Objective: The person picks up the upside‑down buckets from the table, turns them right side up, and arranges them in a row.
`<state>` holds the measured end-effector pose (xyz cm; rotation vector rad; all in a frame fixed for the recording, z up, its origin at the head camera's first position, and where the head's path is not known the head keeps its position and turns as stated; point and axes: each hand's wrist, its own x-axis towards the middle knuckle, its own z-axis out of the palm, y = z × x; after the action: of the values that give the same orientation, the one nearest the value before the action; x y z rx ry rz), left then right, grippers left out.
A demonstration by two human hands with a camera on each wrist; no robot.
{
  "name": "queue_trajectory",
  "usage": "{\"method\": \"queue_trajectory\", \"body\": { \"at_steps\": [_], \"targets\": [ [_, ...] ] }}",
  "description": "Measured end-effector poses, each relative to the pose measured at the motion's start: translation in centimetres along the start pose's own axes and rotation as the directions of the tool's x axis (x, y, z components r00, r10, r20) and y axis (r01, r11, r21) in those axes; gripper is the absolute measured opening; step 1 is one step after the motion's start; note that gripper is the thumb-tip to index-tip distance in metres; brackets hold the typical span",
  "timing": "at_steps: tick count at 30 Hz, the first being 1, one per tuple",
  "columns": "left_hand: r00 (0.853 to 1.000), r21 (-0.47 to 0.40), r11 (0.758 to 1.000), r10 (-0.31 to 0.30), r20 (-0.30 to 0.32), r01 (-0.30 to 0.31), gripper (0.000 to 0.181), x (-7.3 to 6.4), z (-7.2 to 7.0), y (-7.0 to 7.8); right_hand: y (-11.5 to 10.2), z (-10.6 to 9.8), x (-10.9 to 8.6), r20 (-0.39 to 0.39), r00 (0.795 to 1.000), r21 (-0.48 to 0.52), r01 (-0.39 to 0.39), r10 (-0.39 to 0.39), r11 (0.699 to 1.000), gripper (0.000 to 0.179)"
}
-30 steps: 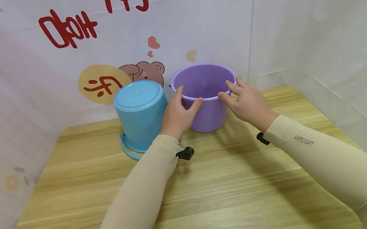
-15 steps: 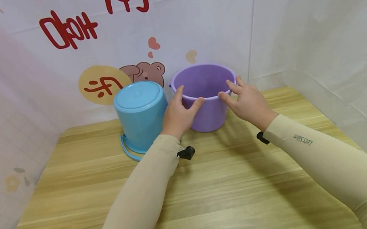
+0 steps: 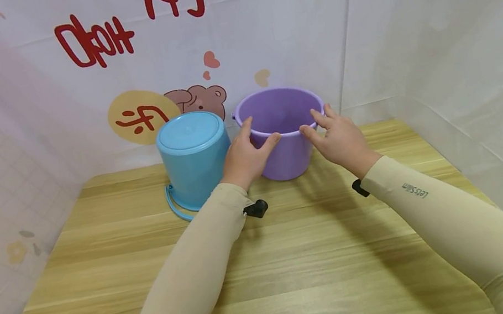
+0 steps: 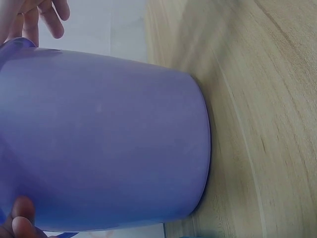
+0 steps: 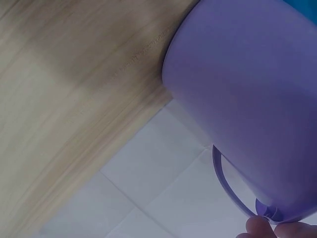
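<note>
A purple bucket [image 3: 284,159] stands upright on the wooden table, its open top facing up. My left hand [image 3: 243,155] holds it at the left front of the rim, thumb lying along the front. At the right front, my right hand [image 3: 342,141] holds the same rim. In the left wrist view, two left fingertips [image 4: 22,218] lie against the bucket's side. The right fingertips [image 5: 260,227] are by the joint of the purple handle [image 5: 229,191] in the right wrist view. A light blue bucket [image 3: 194,161] stands upside down close by my left hand.
The blue bucket's handle [image 3: 174,207] lies low at its left front. A printed white cloth [image 3: 283,22] hangs right behind both buckets. More cloth rises at the left and right edges of the table [image 3: 303,277]. Black wrist mounts [image 3: 256,209] stick out under my sleeves.
</note>
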<state>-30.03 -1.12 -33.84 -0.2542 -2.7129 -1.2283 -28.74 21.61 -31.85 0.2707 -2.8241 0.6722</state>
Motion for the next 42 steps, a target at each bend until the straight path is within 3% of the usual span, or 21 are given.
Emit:
{"method": "queue_trajectory", "body": {
  "at_steps": [11,25,28,32,35,39,40,42],
  "targets": [
    [1.0,0.021,1.0,-0.011,0.002,0.011,0.1,0.1,0.0,0.3,0.3,-0.1,0.4,-0.001,1.0,0.026,0.011,-0.011,1.0,0.076],
    [1.0,0.04,0.999,-0.015,0.015,0.014,0.098,0.2,-0.1,0.5,0.4,-0.2,0.3,0.006,1.0,0.057,-0.018,0.017,0.998,0.078],
    [1.0,0.061,0.998,0.009,0.029,-0.011,0.094,0.1,-0.5,0.4,0.5,-0.2,0.3,0.021,0.999,0.051,-0.026,0.025,0.998,0.08],
    [0.995,0.088,0.992,0.091,0.05,-0.096,0.083,-0.8,-1.5,0.0,0.5,-0.2,0.4,0.021,1.0,0.043,-0.018,0.017,0.999,0.079],
    [0.981,0.103,0.977,0.178,0.076,-0.185,0.079,-2.2,-2.4,-0.6,0.5,-0.2,0.3,-0.003,1.0,0.043,0.008,-0.008,0.999,0.077],
    [0.943,0.176,0.93,0.3,0.147,-0.323,0.074,-4.4,-4.2,-1.8,0.0,0.0,-0.7,-0.116,0.983,-0.002,0.143,-0.143,0.99,0.077],
    [0.93,0.199,0.913,0.324,0.171,-0.355,0.072,-4.9,-4.8,-2.2,-0.3,0.1,-1.0,-0.164,0.966,-0.023,0.201,-0.202,0.979,0.076],
    [0.905,0.247,0.879,0.356,0.232,-0.409,0.068,-5.8,-5.9,-3.2,-1.1,0.6,-1.8,-0.255,0.903,-0.074,0.337,-0.345,0.939,0.072]
  ]
}}
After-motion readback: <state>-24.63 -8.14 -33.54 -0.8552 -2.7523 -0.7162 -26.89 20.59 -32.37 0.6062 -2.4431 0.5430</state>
